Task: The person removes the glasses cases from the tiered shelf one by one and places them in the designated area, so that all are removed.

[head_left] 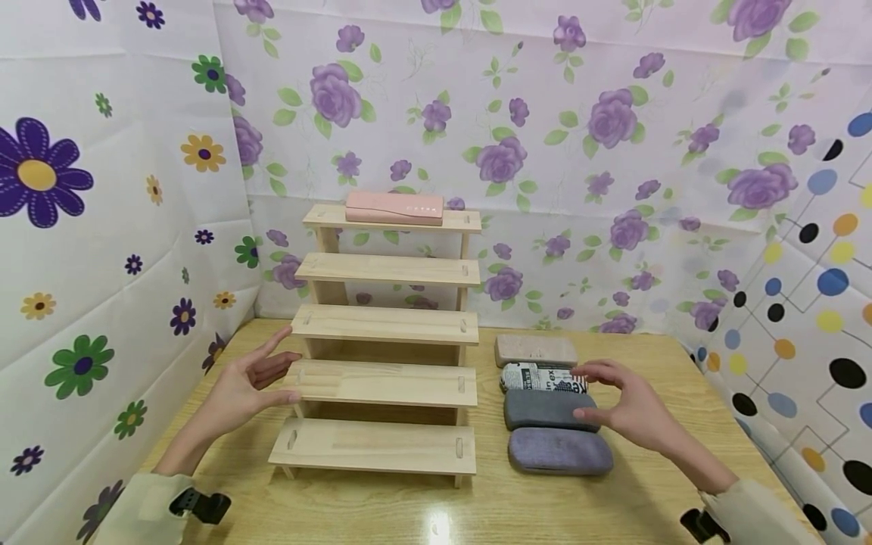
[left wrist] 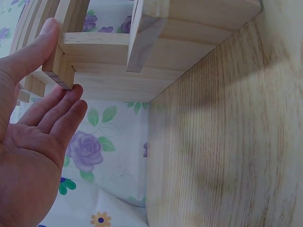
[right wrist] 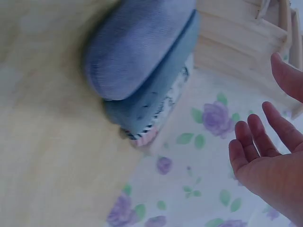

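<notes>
A wooden tiered display rack with several steps stands left of the table's middle. My left hand is at its left side by the second step from the bottom; in the left wrist view the fingers look fairly straight, by a board's end. A pink glasses case lies on the top step. Right of the rack, a beige case, a newspaper-print case, a dark grey case and a purple-grey case lie in a column. My right hand hovers over their right ends, fingers apart, holding nothing.
The wood-grain table carries everything. Floral cloth hangs behind it, with flower-print cloth on the left and dotted cloth on the right. Dark straps sit on both wrists.
</notes>
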Motion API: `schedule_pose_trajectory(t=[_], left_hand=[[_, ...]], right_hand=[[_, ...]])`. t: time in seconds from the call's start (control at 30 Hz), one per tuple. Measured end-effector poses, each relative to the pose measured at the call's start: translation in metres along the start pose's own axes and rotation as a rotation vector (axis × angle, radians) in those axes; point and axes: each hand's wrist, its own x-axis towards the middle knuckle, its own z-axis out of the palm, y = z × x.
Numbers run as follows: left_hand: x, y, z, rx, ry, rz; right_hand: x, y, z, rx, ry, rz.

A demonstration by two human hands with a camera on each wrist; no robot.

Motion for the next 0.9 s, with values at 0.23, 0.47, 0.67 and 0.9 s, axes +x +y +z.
schedule_pose_trajectory(t=[0.23,0.47,0.67,0.9], left_hand=[[0.000,0.001,0.001,-0.007,-0.002,-0.009],[0.000,0.001,0.000,-0.007,0.002,-0.002],[0.000,0.000,0.000,-0.007,0.003,-0.001],[0.000,0.000,0.000,-0.015,0.000,-0.004]], right_hand=[[0.021,-0.021,-0.007,-0.013,-0.008,-0.061],[0.046,-0.042,-0.008,-0.027,-0.033,-0.089],[0.069,-0.061,-0.001,-0.020,-0.055,-0.101],[0.097,-0.083,0.007,0.012,-0.041,-0.139]])
